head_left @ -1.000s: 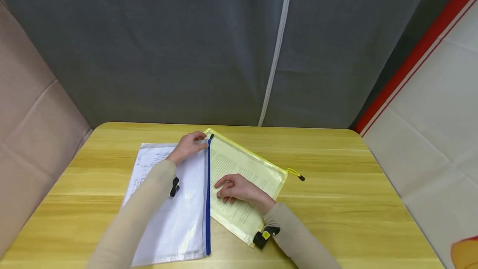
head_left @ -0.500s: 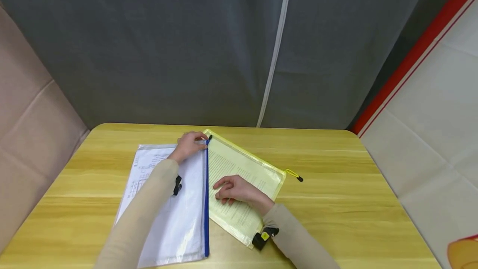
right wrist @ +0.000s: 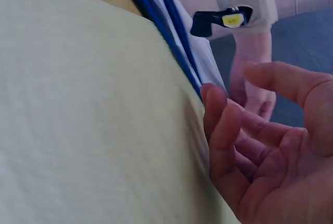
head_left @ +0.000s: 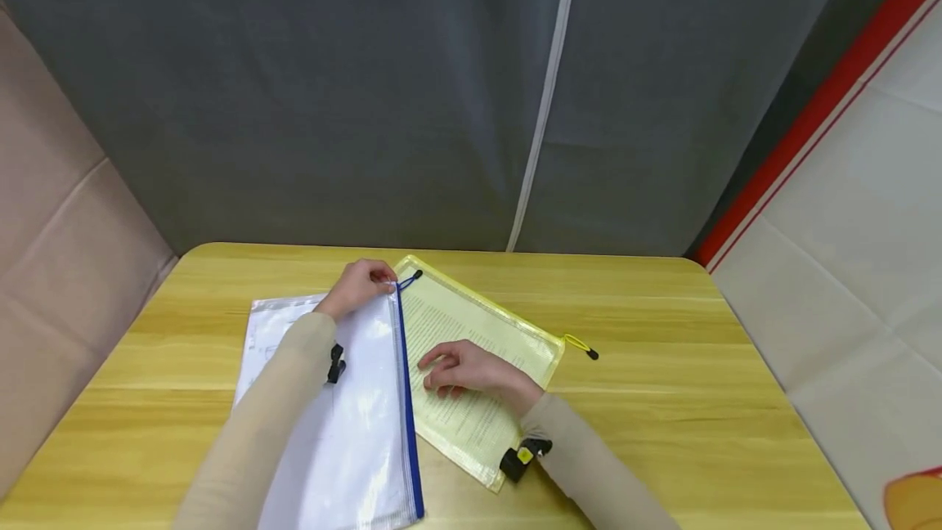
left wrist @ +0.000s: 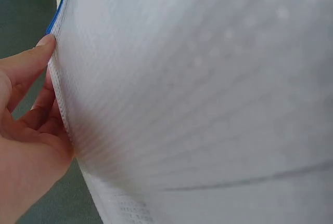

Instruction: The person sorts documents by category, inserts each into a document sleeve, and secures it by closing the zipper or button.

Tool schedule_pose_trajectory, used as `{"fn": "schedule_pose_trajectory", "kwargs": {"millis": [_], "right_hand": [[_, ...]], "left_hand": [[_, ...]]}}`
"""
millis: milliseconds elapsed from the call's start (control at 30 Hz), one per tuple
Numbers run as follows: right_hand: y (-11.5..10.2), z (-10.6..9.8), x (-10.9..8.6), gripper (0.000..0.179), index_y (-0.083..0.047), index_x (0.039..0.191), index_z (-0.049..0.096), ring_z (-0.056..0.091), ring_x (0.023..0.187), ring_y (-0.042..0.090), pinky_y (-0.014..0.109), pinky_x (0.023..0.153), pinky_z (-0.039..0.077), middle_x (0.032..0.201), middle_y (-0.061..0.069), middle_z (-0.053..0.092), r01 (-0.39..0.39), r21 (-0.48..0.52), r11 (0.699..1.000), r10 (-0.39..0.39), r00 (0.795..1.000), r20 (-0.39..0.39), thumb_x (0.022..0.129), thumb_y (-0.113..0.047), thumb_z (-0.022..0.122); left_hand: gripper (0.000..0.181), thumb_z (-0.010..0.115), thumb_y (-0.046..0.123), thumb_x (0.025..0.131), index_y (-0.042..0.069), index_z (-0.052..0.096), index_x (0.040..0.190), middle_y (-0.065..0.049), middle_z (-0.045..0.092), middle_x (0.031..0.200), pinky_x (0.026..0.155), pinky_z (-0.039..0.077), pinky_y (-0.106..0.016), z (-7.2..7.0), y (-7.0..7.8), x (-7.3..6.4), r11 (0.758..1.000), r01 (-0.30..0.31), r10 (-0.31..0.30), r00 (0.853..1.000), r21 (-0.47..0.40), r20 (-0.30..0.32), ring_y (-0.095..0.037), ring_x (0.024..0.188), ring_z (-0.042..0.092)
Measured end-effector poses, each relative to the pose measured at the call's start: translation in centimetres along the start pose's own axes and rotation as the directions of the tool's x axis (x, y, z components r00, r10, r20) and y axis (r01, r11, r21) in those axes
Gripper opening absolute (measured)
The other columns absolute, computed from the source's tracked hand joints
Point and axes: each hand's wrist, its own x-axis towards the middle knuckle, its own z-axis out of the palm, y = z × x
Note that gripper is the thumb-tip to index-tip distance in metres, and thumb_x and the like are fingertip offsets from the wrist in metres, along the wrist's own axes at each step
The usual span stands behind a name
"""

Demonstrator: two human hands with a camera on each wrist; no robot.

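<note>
A clear zip document pouch with a blue zipper [head_left: 353, 432] lies at the left with white paper inside. My left hand [head_left: 358, 285] pinches its top corner by the zipper end, thumb on the near face in the left wrist view [left wrist: 182, 78]. A blue cord pull with a black tip [head_left: 416, 275] sticks out beyond that corner. Partly under it, a yellow zip document pouch [head_left: 508, 342] with a printed sheet lies slanted. Over this yellow pouch my right hand [head_left: 474, 373] is loosely bent, holding nothing; in the right wrist view its fingertips are near or touching the surface, I cannot tell which.
Both pouches lie on a wood-grain table [head_left: 662, 399] with rounded far corners. A yellow cord pull [head_left: 581, 345] reaches right from the yellow pouch. Dark grey fabric [head_left: 331, 105] hangs behind the table. A red-and-yellow item [head_left: 912, 501] shows at the lower right edge.
My left hand has shifted slightly left and turned the blue-zipper pouch, its top moving left and its lower zipper end right. More of the blue pull shows. My right hand is nearly still.
</note>
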Motion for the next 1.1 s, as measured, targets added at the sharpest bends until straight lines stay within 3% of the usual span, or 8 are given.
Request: {"fn": "schedule_pose_trajectory", "kwargs": {"millis": [267, 433, 667, 900, 1100], "right_hand": [[-2.1, -3.1, 1.1, 0.033, 0.006, 0.124, 0.057, 0.065, 0.087, 0.029, 0.039, 0.073, 0.053, 0.099, 0.014, 0.071, 0.057, -0.079, 0.995, -0.061, 0.997, -0.052, 0.094, -0.008, 0.058], [-2.2, -3.6, 2.3, 0.042, 0.006, 0.132, 0.051, 0.059, 0.105, 0.035, 0.039, 0.080, 0.053, 0.120, 0.023, 0.060, 0.100, -0.113, 0.989, -0.110, 0.990, -0.090, 0.093, -0.007, 0.059], [-1.4, -2.8, 4.4, 0.051, 0.003, 0.142, 0.040, 0.037, 0.133, 0.036, 0.046, 0.105, 0.036, 0.145, 0.019, 0.041, 0.206, -0.268, 0.941, -0.250, 0.957, -0.144, 0.095, -0.005, 0.058], [-1.3, -1.8, 6.4, 0.051, 0.005, 0.146, 0.032, 0.028, 0.139, 0.031, 0.048, 0.110, 0.027, 0.148, 0.018, 0.037, 0.271, -0.230, 0.935, -0.315, 0.932, -0.181, 0.098, -0.001, 0.050], [-1.3, -1.2, 7.2, 0.047, 0.003, 0.143, 0.035, 0.043, 0.129, 0.035, 0.043, 0.104, 0.037, 0.136, 0.023, 0.049, 0.248, -0.156, 0.956, -0.281, 0.929, -0.242, 0.099, -0.003, 0.048]], "left_hand": [[0.009, 0.066, -0.003, 0.087, -0.003, 0.068, 0.095, -0.011, 0.066, 0.087, 0.079, 0.047, -0.035, -0.8, 0.8, -0.4, 0.998, 0.043, -0.041, 0.999, -0.054, 0.033, -0.023, 0.083, 0.059], [0.012, 0.069, 0.002, 0.086, -0.003, 0.069, 0.097, -0.007, 0.068, 0.085, 0.076, 0.046, -0.031, -1.1, 1.3, -0.5, 0.998, 0.035, -0.032, 0.998, -0.055, 0.058, -0.019, 0.079, 0.060], [0.012, 0.068, 0.004, 0.087, -0.002, 0.068, 0.097, -0.005, 0.068, 0.081, 0.076, 0.045, -0.033, -1.1, 2.0, -0.8, 0.996, 0.044, -0.037, 0.995, -0.082, 0.089, -0.019, 0.075, 0.059], [0.012, 0.069, 0.004, 0.088, -0.002, 0.067, 0.098, -0.006, 0.069, 0.082, 0.079, 0.045, -0.032, -1.0, 1.8, -1.2, 0.982, 0.046, -0.024, 0.993, -0.183, 0.119, -0.019, 0.077, 0.062], [0.013, 0.070, 0.006, 0.088, -0.002, 0.067, 0.098, -0.006, 0.069, 0.081, 0.079, 0.044, -0.032, -0.9, 2.0, -1.2, 0.977, 0.035, -0.010, 0.992, -0.210, 0.122, -0.020, 0.076, 0.061]]}}
